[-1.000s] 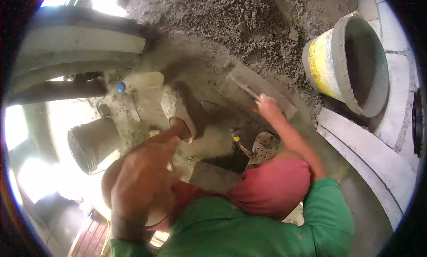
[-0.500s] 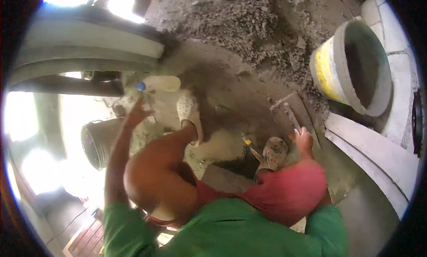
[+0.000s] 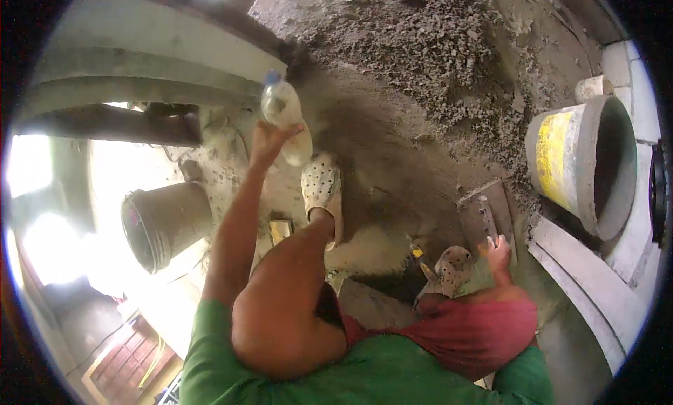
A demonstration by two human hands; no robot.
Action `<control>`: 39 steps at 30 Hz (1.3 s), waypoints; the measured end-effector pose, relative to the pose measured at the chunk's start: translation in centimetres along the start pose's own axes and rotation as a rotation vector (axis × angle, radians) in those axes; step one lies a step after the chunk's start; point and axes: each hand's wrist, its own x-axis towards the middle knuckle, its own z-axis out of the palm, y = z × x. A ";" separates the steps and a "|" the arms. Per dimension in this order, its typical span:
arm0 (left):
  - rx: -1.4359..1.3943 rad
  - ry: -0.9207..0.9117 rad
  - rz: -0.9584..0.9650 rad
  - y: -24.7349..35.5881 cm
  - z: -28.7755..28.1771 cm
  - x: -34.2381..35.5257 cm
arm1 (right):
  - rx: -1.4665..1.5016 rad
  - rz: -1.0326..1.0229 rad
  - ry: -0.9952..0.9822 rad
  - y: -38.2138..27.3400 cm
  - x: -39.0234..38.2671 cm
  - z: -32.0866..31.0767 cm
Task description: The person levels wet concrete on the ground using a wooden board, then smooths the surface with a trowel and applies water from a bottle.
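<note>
A clear plastic bottle with a blue cap (image 3: 295,150) is gripped round its middle by my left hand (image 3: 268,142), just beyond the pale clog on my left foot. It stands nearly upright in the picture, the cap pointing away from me, and looks partly filled with whitish liquid. On the right, my right hand (image 3: 498,252) closes on the handle of a flat, mortar-smeared plastering trowel (image 3: 475,216), resting low by the floor. Beside my right clog lies a tool with a yellow and black handle (image 3: 418,253); its far end is hard to make out.
A heap of grey, crumbly mortar (image 3: 434,61) spreads ahead. A large yellow-and-white bucket (image 3: 556,163) lies tilted at right, above pale boards (image 3: 582,279). A dark bucket (image 3: 184,216) is at left. Thick ledges (image 3: 154,86) jut in at upper left.
My left hand has gone from open beside the bottle to gripping it, and the bottle has turned from lying sideways to pointing away. My right hand stays on the trowel. The view has shifted.
</note>
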 end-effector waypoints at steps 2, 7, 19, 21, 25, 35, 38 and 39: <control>0.047 -0.072 -0.115 -3.0 -2.2 0.9 | -0.001 -0.019 -0.018 -0.7 0.4 0.0; 0.754 -0.129 0.007 -5.1 -8.3 0.3 | 0.033 -0.005 -0.048 0.3 0.0 0.2; 1.159 -0.009 0.398 -5.5 -9.3 0.8 | 0.060 0.024 -0.098 2.2 0.2 0.9; 1.318 -0.140 0.293 -3.3 -5.2 0.1 | 0.041 0.015 -0.056 2.1 -0.2 0.8; 1.431 -0.317 0.263 -1.4 -1.7 -1.8 | -0.030 0.073 -0.093 1.1 -0.3 -0.3; 1.390 -0.060 0.197 -5.4 -7.3 0.9 | -0.117 -0.253 -0.342 -9.8 4.3 -3.4; 1.205 0.031 0.158 -6.4 -7.7 -1.0 | -0.190 -0.579 -0.380 -13.9 8.7 -1.8; 1.096 0.107 0.181 -7.2 -8.3 -2.3 | -0.227 -0.609 -0.406 -16.7 10.2 -1.5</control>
